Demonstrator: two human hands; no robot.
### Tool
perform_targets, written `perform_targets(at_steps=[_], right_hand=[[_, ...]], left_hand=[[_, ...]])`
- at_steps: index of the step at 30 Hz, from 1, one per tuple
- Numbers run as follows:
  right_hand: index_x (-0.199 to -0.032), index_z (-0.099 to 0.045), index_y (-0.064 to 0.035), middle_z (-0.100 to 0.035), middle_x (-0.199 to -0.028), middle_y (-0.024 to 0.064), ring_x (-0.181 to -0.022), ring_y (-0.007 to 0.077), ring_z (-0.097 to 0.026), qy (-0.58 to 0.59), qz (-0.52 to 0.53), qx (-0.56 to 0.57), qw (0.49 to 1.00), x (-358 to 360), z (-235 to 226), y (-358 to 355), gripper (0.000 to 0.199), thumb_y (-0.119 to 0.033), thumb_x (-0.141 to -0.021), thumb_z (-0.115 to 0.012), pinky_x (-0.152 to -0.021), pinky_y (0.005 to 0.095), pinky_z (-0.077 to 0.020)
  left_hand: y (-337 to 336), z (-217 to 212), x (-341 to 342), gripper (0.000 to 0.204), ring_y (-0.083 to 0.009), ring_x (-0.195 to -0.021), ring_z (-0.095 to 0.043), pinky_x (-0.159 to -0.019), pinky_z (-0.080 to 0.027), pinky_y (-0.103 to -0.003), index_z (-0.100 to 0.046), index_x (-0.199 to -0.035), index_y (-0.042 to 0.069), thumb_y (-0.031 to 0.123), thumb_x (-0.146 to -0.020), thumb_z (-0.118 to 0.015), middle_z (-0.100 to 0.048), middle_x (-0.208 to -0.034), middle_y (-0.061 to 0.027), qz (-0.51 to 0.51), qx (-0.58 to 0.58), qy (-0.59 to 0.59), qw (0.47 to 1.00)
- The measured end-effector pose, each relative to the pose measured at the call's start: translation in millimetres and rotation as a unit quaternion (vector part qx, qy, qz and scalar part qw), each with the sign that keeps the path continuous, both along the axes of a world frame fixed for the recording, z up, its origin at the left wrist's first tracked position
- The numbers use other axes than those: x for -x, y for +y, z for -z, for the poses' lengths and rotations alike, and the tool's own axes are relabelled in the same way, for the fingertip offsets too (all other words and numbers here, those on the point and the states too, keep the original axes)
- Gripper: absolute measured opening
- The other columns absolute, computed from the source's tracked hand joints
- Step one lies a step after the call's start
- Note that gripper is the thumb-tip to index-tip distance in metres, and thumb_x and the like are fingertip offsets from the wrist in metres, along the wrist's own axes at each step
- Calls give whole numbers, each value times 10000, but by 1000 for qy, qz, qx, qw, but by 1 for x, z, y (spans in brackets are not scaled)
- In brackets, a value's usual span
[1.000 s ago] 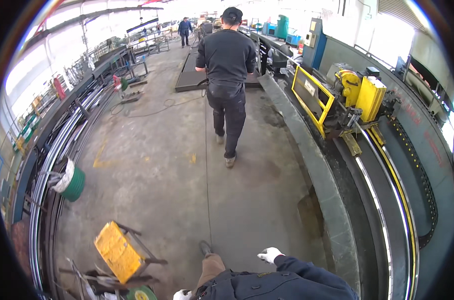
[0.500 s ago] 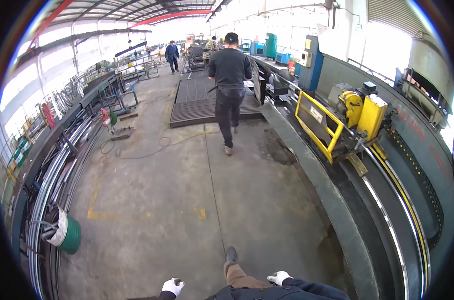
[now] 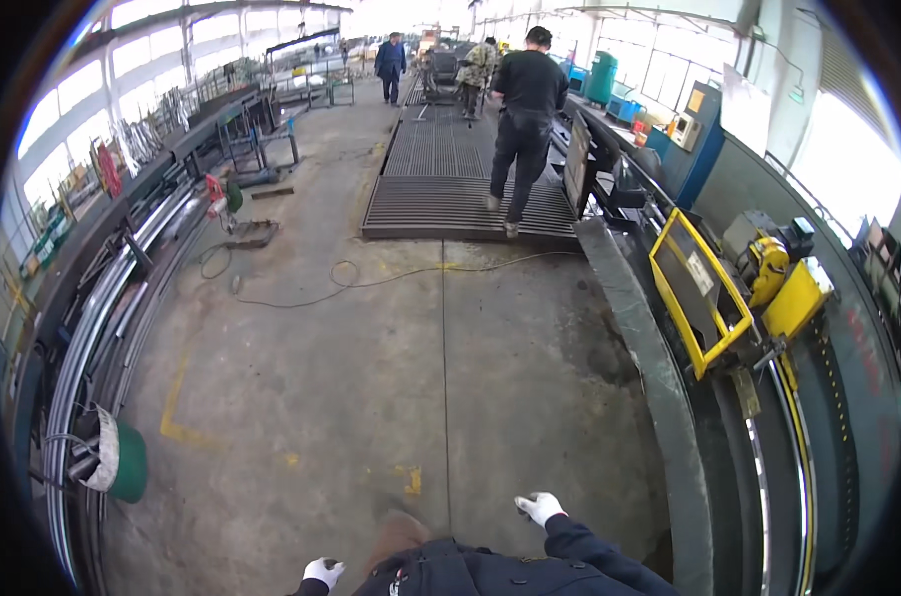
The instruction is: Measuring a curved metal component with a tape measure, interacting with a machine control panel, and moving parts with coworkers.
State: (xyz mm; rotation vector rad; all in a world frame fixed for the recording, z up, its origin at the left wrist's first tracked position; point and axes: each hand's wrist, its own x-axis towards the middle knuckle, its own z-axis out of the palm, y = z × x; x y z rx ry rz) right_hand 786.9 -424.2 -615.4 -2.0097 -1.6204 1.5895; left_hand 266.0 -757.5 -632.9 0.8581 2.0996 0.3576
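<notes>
White-gloved left hand (image 3: 323, 572) and right hand (image 3: 541, 509) hung partly open, apparently holding nothing; the slatted platform (image 3: 425, 206), twelve o'clock, lay untouched by either.

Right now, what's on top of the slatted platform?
A person in black and, farther back, one in camouflage are on the platform. Whatever their bodies cover cannot be seen.

The left hand (image 3: 323, 572) and right hand (image 3: 542, 509) are wearing white; left of both, a bucket (image 3: 130, 465) is showing green.
</notes>
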Motion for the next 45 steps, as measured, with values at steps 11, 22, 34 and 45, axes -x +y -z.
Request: perform_targets(at_steps=[11,22,34,45], right_hand=[[-980,-754,-27,-754,-804,67,-614,144,-685,8,123,70,990,157,21,360,388,-411,-966,-704,-573,310,-564],[-963,-763,6,-763,-817,81,-642,151,-691,-78,-1,49,996,346,43,730,380,-371,-961,-714,-606,320,-538],[-980,-750,-18,-743,-800,43,-615,114,-643,47,34,-50,997,456,32,1285,312,-329,-960,-724,-575,293,-511],[-1047,-744,9,-765,-847,86,-611,156,-679,-29,202,5,979,475,54,1617,374,-348,-935,-758,-581,328,-540]], left_hand=[[459,64,203,582,-380,-972,-716,-874,-561,-460,-775,-1022,54,603,-850,-688,-758,-994,-198,106,15,62,992],[1018,-85,384,535,-361,-1062,-700,-939,-549,-411,-719,-1185,34,497,-921,-670,-739,-1101,-198,153,-89,116,977],[1270,-10,491,558,-333,-854,-731,-842,-567,-401,-784,-1047,61,573,-838,-713,-770,-900,-161,59,154,51,985],[1866,17,590,568,-400,-933,-711,-855,-564,-471,-775,-974,44,584,-811,-712,-749,-968,-212,221,-27,137,965]])
